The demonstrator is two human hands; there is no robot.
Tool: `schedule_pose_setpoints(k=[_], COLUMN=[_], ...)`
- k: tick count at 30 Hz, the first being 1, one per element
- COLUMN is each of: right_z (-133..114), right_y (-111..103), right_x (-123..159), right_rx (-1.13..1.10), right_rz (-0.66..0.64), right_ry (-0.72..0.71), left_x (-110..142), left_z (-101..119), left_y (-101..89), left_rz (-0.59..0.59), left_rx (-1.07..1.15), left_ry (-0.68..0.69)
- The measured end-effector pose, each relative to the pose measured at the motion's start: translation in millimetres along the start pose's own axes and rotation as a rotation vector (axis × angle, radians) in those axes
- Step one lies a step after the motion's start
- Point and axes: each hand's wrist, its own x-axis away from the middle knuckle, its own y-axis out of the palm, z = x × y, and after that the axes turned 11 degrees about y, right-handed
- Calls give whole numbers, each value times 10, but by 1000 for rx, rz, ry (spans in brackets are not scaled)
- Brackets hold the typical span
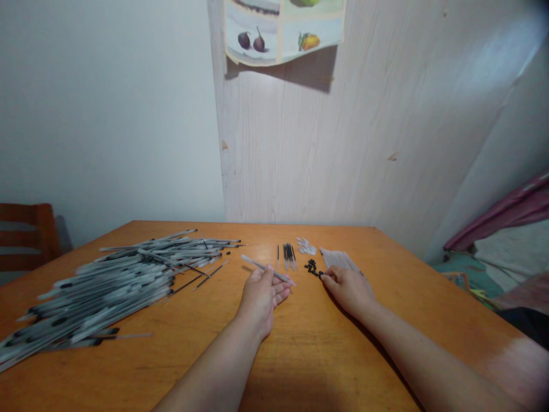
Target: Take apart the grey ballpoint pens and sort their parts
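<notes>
My left hand (261,297) rests on the wooden table (300,355), its fingers closed round a clear pen barrel (257,264) that sticks out up and to the left. My right hand (348,288) lies just right of it, its fingertips pinched on a small black cap (321,274) at the edge of a little heap of black caps (311,266). Behind that hand lies a bunch of clear barrels (338,258). A few dark ink refills (289,255) and some small clear tips (306,246) lie beyond both hands.
A large heap of assembled grey pens (115,280) covers the table's left side. A wooden chair (26,234) stands at the far left. A pale wood panel (343,143) with a fruit poster (283,28) rises behind the table; bedding (506,252) lies to the right.
</notes>
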Motion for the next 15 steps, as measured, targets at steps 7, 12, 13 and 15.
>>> schedule_pose_setpoints(k=[7, 12, 13, 15], right_z=[78, 122, 122, 103], right_y=[-16, -9, -1, 18], right_x=[-46, -50, -48, -32], right_rx=[-81, -193, -240, -364], right_rz=[13, 38, 42, 48], right_ry=[18, -3, -18, -60], left_x=[7, 48, 59, 82], left_z=[28, 72, 81, 92], left_y=[3, 15, 17, 21], left_rz=[-24, -58, -71, -110], left_rx=[-5, -36, -45, -61], left_ry=[-29, -59, -76, -120])
